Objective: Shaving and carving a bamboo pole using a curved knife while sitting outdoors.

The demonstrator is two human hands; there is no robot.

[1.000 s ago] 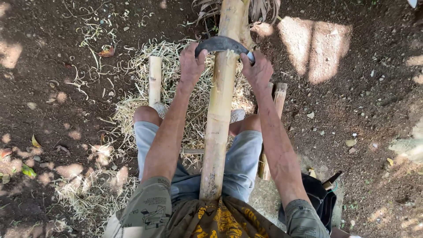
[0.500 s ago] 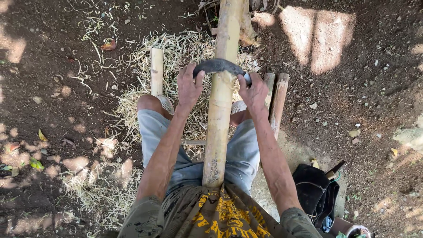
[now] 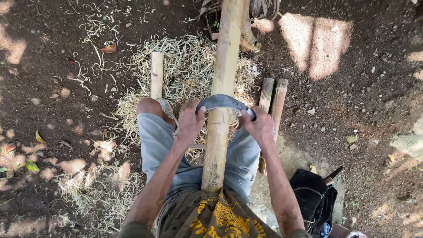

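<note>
step: we were mid-stroke, scraping the bamboo pole
left hand: clenched on curved blade, 9 o'clock end
right hand: clenched, 3 o'clock end
pole: between our knees, running toward 12
next: probably needs an even two-handed draw toward 6

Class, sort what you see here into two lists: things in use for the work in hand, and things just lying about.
In use:
long pale bamboo pole
curved dark metal blade
left hand
right hand

Lying about:
short cut bamboo piece
two split bamboo pieces
black bag
pale shavings
</note>
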